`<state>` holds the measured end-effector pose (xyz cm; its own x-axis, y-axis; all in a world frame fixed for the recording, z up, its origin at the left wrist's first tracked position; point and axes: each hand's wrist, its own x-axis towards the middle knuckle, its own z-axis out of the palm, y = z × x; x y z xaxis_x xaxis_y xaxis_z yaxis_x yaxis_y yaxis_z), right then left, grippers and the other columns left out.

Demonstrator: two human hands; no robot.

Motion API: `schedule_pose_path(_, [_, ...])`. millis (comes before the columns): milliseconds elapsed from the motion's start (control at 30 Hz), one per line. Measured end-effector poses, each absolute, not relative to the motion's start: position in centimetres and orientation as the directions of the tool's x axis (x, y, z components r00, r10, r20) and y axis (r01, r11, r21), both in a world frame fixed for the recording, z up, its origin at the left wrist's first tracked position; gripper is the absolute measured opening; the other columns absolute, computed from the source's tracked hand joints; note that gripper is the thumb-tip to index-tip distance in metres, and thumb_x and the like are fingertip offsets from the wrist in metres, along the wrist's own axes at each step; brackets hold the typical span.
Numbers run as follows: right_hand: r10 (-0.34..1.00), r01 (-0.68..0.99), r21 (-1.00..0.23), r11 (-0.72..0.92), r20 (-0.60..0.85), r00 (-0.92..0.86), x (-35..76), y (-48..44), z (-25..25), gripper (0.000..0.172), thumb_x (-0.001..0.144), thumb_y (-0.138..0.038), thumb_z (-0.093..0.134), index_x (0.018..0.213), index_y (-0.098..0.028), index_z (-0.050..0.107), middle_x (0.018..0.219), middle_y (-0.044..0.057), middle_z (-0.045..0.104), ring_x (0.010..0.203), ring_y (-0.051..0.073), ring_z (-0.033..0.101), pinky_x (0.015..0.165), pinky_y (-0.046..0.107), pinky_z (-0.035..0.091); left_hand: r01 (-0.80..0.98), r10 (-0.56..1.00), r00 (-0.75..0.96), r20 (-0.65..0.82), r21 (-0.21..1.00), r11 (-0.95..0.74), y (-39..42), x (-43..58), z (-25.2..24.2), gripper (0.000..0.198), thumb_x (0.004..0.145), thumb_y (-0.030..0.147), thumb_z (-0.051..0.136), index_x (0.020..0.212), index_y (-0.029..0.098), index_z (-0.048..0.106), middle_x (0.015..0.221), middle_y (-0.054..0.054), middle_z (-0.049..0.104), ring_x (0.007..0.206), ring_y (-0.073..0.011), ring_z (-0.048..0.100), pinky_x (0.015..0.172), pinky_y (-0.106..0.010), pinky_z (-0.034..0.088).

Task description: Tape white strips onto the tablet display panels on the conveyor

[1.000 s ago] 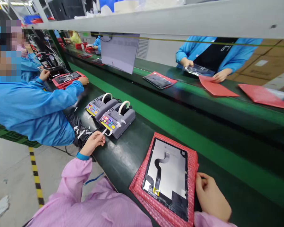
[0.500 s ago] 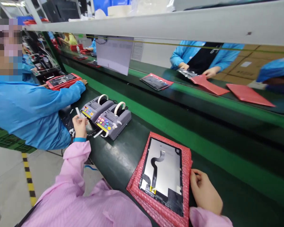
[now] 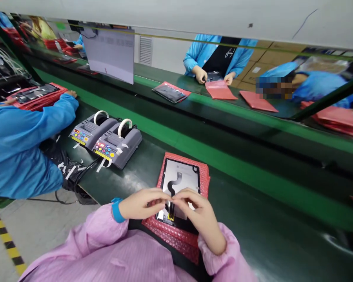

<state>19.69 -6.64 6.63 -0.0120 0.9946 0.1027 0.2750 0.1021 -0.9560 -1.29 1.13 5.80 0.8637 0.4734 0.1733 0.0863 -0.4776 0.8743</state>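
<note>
A tablet screen panel (image 3: 181, 181) lies with its silver back up and a curved black flex cable (image 3: 173, 185) across it. Beneath it is a stack of red bubble-wrap bags (image 3: 179, 242). Over the panel, my left hand (image 3: 142, 203) and my right hand (image 3: 198, 207) meet fingertip to fingertip near the cable. The left fingers are pinched, apparently on a short strip of white tape, mostly hidden now. My right thumb and forefinger are closed at the same spot; what they grip is too small to make out. Yellow tape (image 3: 171, 216) sits at the cable's lower end.
Two grey tape dispensers (image 3: 117, 147) stand left of the panel, white strips hanging from their fronts. Beside them a co-worker in a blue sleeve (image 3: 54, 117) handles red-wrapped panels. Across the green conveyor (image 3: 223, 147), other people work with red bags. A shelf (image 3: 164, 19) crosses above.
My left hand has brought a strip of white tape from beside the dispensers over to the panel. My right hand has moved from the panel's right edge to meet it. The view has turned right.
</note>
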Motion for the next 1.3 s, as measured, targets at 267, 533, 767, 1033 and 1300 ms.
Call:
schedule_pose_path(267, [0.937,0.327,-0.943,-0.063,0.056,0.344,23.7,-5.6,4.4,0.028,0.077,-0.050,0.072,0.072,-0.023,0.070,0.094,0.005,0.059,0.093,0.022,0.056,0.087,0.036,0.042,0.396,0.500,0.853,0.149,0.441,-0.806,-1.1,-0.6,2.9,0.039,0.096,0.048,0.049,0.132,0.037,0.057,0.110,-0.008,0.054,0.103,-0.0265,0.045,0.092,-0.045,0.036])
schedule_pose_path(533, [0.953,0.578,-0.789,-0.208,-0.030,0.302,21.6,-4.6,-0.6,0.034,0.077,-0.060,0.065,0.070,-0.028,0.075,0.100,0.006,0.065,0.103,0.029,0.052,0.095,0.046,0.034,0.444,0.480,0.866,0.143,0.224,-0.868,-1.5,0.2,0.8,0.041,0.095,0.051,0.048,0.134,0.038,0.053,0.116,-0.006,0.054,0.106,-0.0287,0.043,0.096,-0.051,0.031])
schedule_pose_path(767, [0.950,0.717,-0.652,-0.246,-0.014,0.313,20.4,-3.7,-0.5,0.026,0.081,-0.053,0.066,0.073,-0.030,0.076,0.107,0.004,0.065,0.107,0.030,0.048,0.087,0.045,0.030,0.365,0.401,0.899,0.177,0.202,-0.909,-1.0,0.6,1.1,0.031,0.094,0.040,0.054,0.122,0.027,0.060,0.111,-0.007,0.055,0.114,-0.0287,0.045,0.097,-0.047,0.035])
schedule_pose_path(1033, [0.959,0.770,-0.600,-0.216,0.018,0.283,19.8,-3.2,-0.6,0.030,0.086,-0.054,0.060,0.077,-0.030,0.076,0.108,0.005,0.062,0.107,0.029,0.046,0.084,0.042,0.028,0.257,0.302,0.922,0.242,0.201,-0.945,-0.6,1.4,0.9,0.021,0.093,0.026,0.057,0.109,0.017,0.064,0.102,-0.008,0.057,0.107,-0.0239,0.052,0.104,-0.041,0.040])
schedule_pose_path(1300, [0.959,0.782,-0.576,-0.240,-0.014,0.283,19.9,-2.8,-0.6,0.025,0.081,-0.053,0.065,0.079,-0.029,0.074,0.108,0.005,0.058,0.104,0.028,0.047,0.083,0.041,0.028,0.226,0.282,0.929,0.239,0.236,-0.945,-0.3,1.8,0.5,0.019,0.094,0.022,0.053,0.107,0.014,0.064,0.105,-0.010,0.059,0.113,-0.0243,0.055,0.111,-0.044,0.040])
